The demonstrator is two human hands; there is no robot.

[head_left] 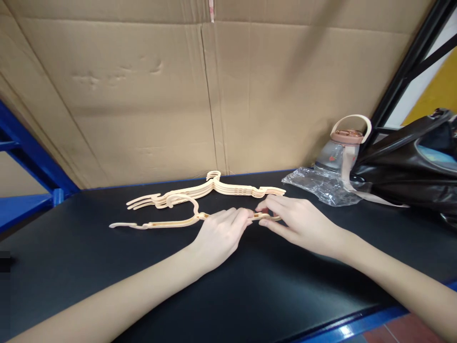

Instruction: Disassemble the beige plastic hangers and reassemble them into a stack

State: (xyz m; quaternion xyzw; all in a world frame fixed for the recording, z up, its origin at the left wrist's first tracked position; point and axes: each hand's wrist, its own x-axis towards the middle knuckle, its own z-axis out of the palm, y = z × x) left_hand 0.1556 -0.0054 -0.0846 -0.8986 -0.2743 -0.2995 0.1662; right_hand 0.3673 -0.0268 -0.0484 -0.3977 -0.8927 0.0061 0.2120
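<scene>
A cream plastic clothes hanger (pixel 171 223) is held low over the black tabletop, its hook curving up to the left. My left hand (pixel 222 233) is closed around its right arm, just right of the hook. Further out along the same arm, my right hand (pixel 298 221) pinches the hanger's right end between thumb and fingers. Part of that arm is hidden behind my fingers. Right behind lies a stack of several matching hangers (pixel 214 186), nested together with their hooks toward the cardboard.
Cardboard (pixel 143 95) stands upright along the back of the black table (pixel 71 267). At the right are a clear plastic bag (pixel 321 186), a drink bottle (pixel 342 150) with handle and strap, and a black bag (pixel 400 152). Blue metal framing (pixel 32 166) rises at the left.
</scene>
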